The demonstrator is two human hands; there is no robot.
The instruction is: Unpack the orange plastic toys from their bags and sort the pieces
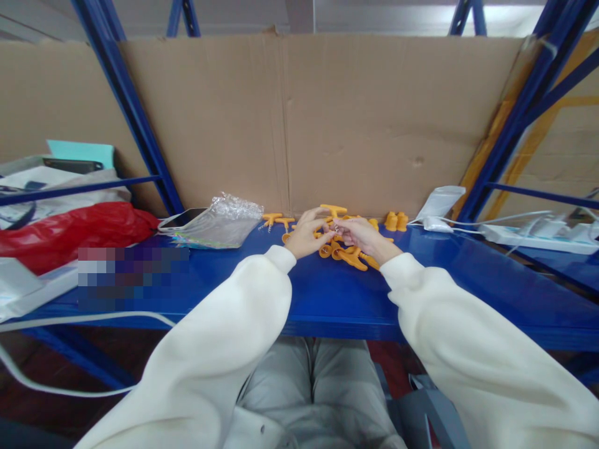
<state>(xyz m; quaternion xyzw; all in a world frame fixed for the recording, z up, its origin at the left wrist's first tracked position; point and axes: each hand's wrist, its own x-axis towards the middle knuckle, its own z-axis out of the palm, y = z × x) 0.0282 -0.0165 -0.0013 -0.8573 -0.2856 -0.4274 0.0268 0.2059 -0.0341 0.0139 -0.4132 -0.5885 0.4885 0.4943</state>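
Over a pile of orange parts, my left hand [306,234] and my right hand [364,237] meet with their fingers closed. Between them is a corkscrew [334,209] with its orange T-shaped handle on top. Its metal screw is pinched at the fingertips and partly hidden. Below my hands lie orange cup-shaped pieces [326,251] with hollow ends and a loose orange handle [352,259]. To the left, two more corkscrews [271,219] rest with their spirals toward me. Two orange bell-shaped pieces [401,221] stand at the right. My fingers cover part of the pile.
A cardboard panel [327,125] closes off the back of the blue shelf [337,299]. Clear plastic bags [219,224] and a red bag [79,227] lie left. A white power strip [538,237] with cables sits right, near blue metal posts [510,118].
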